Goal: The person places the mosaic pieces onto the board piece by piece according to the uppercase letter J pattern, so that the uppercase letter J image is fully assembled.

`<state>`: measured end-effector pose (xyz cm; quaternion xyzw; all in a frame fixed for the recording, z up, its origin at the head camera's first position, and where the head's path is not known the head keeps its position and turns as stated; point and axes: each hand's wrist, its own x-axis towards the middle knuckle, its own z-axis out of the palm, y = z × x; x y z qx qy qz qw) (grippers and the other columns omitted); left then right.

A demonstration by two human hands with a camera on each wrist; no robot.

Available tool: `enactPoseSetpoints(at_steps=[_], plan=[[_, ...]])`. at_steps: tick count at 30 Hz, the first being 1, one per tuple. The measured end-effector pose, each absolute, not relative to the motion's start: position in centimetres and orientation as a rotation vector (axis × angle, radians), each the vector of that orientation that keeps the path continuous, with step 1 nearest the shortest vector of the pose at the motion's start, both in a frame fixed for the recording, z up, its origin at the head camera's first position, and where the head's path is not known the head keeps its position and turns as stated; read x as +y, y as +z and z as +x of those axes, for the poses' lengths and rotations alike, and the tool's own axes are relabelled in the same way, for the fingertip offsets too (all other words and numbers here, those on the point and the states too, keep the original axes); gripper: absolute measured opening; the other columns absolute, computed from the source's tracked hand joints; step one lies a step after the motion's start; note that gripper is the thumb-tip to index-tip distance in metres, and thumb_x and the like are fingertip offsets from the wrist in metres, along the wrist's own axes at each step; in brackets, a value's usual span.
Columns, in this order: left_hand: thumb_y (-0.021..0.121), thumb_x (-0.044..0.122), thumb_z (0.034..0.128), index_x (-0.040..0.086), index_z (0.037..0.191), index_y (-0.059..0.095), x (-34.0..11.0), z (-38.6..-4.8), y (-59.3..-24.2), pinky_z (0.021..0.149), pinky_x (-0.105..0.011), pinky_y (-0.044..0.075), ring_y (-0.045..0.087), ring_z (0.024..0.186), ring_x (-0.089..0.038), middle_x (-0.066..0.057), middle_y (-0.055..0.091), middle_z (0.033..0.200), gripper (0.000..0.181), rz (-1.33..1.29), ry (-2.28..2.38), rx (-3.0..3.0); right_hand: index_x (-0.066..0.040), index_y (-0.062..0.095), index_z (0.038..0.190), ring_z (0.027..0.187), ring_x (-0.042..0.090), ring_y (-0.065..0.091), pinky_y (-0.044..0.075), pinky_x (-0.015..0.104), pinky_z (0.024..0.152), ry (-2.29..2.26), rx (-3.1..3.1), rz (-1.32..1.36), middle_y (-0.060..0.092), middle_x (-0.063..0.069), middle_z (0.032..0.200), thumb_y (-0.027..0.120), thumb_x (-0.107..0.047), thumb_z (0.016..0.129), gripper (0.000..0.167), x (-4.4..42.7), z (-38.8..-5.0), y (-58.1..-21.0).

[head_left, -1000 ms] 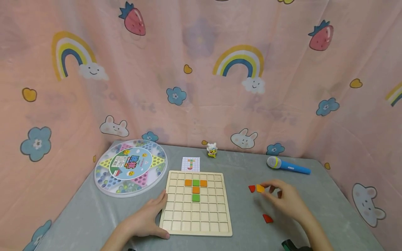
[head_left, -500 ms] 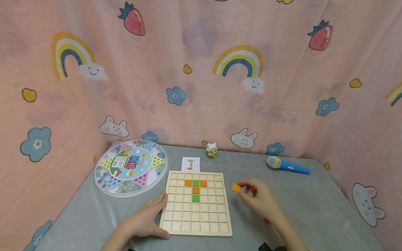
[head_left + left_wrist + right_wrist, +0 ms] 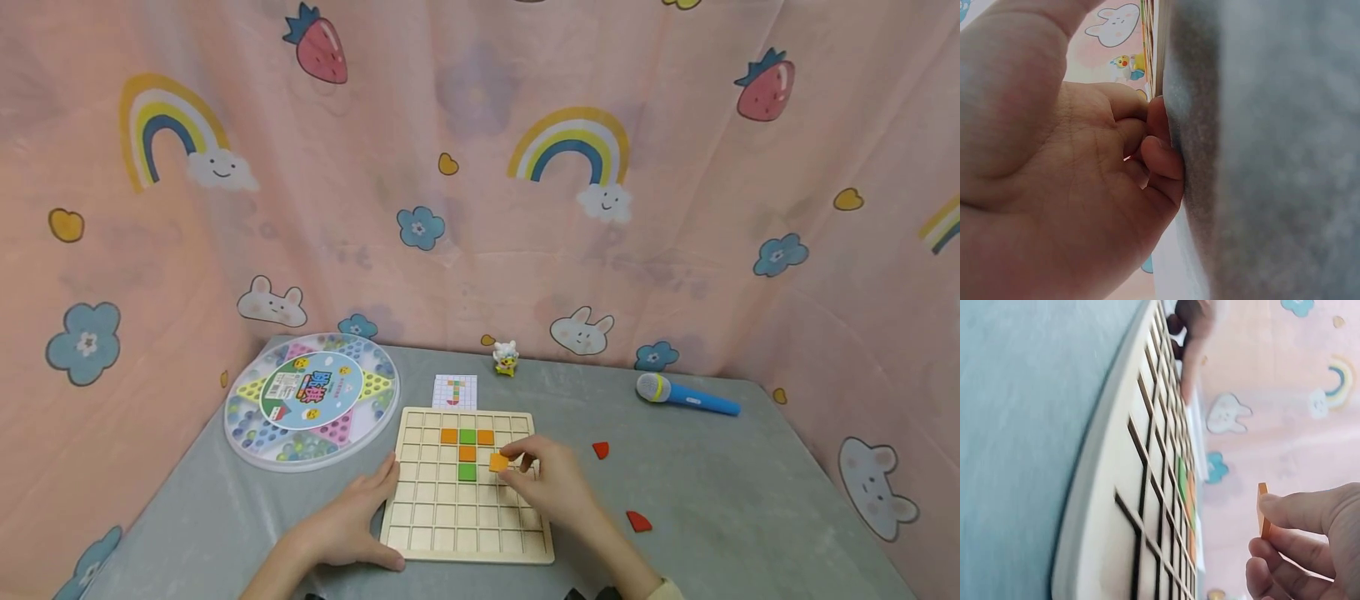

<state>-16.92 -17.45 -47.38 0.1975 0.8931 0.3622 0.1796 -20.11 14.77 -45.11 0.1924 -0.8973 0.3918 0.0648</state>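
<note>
A wooden grid board point(image 3: 420, 517) lies on the table, with orange tiles point(image 3: 449, 437) and green tiles point(image 3: 467, 472) set in its upper cells. My right hand point(image 3: 558, 479) pinches a yellow-orange square tile point(image 3: 498, 462) between thumb and fingers, over the right half of the board. The right wrist view shows this tile point(image 3: 1263, 509) edge-on, raised above the board. My left hand point(image 3: 348, 512) rests against the board's left edge, thumb at the near corner and fingers along the side. Two red curved-edged pieces point(image 3: 601, 450) lie right of the board.
A pattern card point(image 3: 454, 392) lies just behind the board. A round Chinese checkers set point(image 3: 311, 400) sits at the left, a small figurine point(image 3: 506, 358) at the back, and a blue toy microphone point(image 3: 688, 394) at the back right. A patterned curtain surrounds the table.
My right hand has carried the yellow-orange tile leftward from beside the red pieces to over the board. The left hand stays at the board's edge.
</note>
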Motion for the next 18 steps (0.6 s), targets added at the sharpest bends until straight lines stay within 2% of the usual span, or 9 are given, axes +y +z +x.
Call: enactPoseSetpoints(at_steps=[6, 13, 18], plan=[[0.098, 0.046, 0.0705, -0.009, 0.164, 0.022, -17.4, -17.2, -47.5, 0.121, -0.070, 0.027, 0.021, 0.155, -0.053, -0.028, 0.012, 0.174, 0.132, 0.562, 1.018, 2.529, -0.005, 0.079, 0.105, 0.077, 0.012, 0.061, 0.048, 0.022, 0.063, 1.220, -2.739, 0.702, 0.077, 0.005, 0.102, 0.084, -0.006, 0.088, 0.017, 12.9, -20.3, -45.7], [0.099, 0.043, 0.0700, -0.008, 0.165, 0.022, -17.3, -17.1, -47.3, 0.120, -0.071, 0.026, 0.021, 0.155, -0.053, -0.028, 0.012, 0.174, 0.132, 0.551, 1.011, 2.531, -0.005, 0.080, 0.102, 0.073, 0.009, 0.055, 0.048, 0.023, 0.063, 1.214, -2.872, 0.762, 0.072, 0.001, 0.092, 0.084, -0.008, 0.088, 0.015, 11.5, -20.2, -46.2], [0.098, 0.049, 0.0690, -0.008, 0.165, 0.023, -17.4, -17.2, -47.7, 0.122, -0.069, 0.025, 0.020, 0.156, -0.051, -0.026, 0.012, 0.175, 0.134, 0.541, 1.008, 2.534, -0.005, 0.081, 0.103, 0.072, 0.007, 0.051, 0.046, 0.023, 0.064, 1.227, -2.935, 0.745, 0.067, -0.002, 0.088, 0.085, -0.009, 0.088, 0.016, 11.4, -20.1, -46.7]])
